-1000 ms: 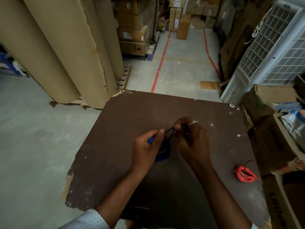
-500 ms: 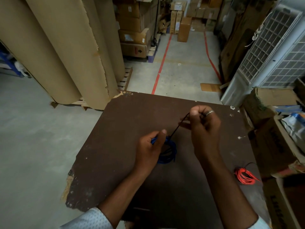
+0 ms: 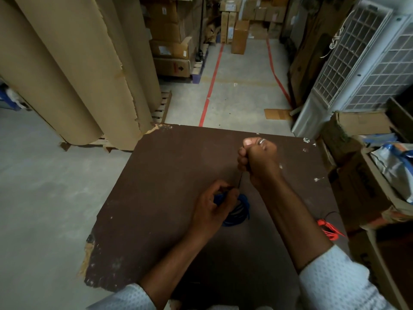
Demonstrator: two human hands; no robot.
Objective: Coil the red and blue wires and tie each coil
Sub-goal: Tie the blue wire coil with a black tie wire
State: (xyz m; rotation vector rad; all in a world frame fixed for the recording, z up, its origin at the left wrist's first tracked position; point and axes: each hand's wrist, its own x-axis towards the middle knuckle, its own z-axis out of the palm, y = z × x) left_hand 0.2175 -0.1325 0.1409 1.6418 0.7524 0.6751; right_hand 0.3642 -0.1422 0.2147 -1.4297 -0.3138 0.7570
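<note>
A blue wire coil (image 3: 240,211) lies on the dark brown board (image 3: 161,189), partly covered by my left hand (image 3: 214,204), which pinches it down at its upper edge. My right hand (image 3: 257,157) is a closed fist raised above and behind the coil. It grips a thin black tie (image 3: 241,181) that runs taut down to the coil. A red wire coil (image 3: 329,229) with a black tie end sticking up lies at the board's right edge, partly hidden by my right forearm.
Tall cardboard rolls (image 3: 73,70) stand on a pallet at the left. Cardboard boxes (image 3: 359,126) and a bag crowd the board's right side. A white grille unit (image 3: 362,57) leans behind them. Stacked cartons (image 3: 172,50) line the aisle with red floor tape.
My right hand has moved up and away from the blue coil, drawing the black tie taut. My left hand stayed on the coil.
</note>
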